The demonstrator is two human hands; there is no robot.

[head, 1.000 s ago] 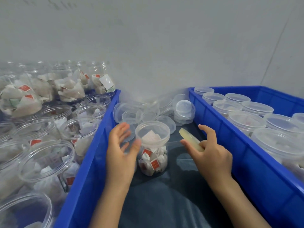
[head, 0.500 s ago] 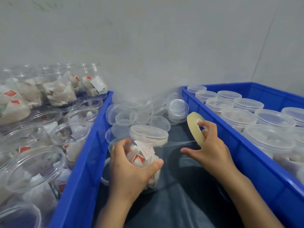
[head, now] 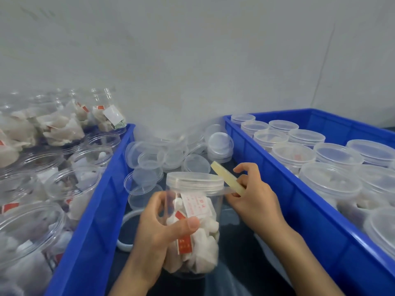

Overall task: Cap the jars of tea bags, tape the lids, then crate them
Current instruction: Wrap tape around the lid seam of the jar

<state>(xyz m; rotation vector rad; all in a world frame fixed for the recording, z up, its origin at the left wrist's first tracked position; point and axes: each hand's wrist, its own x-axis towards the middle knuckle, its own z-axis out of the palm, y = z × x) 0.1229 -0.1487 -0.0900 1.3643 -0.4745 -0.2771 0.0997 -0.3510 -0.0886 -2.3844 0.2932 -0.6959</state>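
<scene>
A clear jar (head: 198, 223) full of white tea bags with red tags is held up in front of me, a clear lid (head: 194, 182) on top. My left hand (head: 162, 229) grips the jar's body, thumb across its front. My right hand (head: 254, 195) holds a pale yellow roll of tape (head: 227, 178) against the jar's right side, just below the lid. A clear strip runs from the roll to the lid's rim.
Loose clear lids (head: 171, 154) lie heaped at the back, between two blue crates. The left crate (head: 100, 201) holds several open jars of tea bags (head: 55, 129). The right crate (head: 320, 212) holds several capped jars (head: 333, 154). A grey wall stands behind.
My left hand picked the capped jar off the dark cloth and lifted it closer. My right hand raised the tape roll, pulled out a strip and brought the roll to the lid's edge.
</scene>
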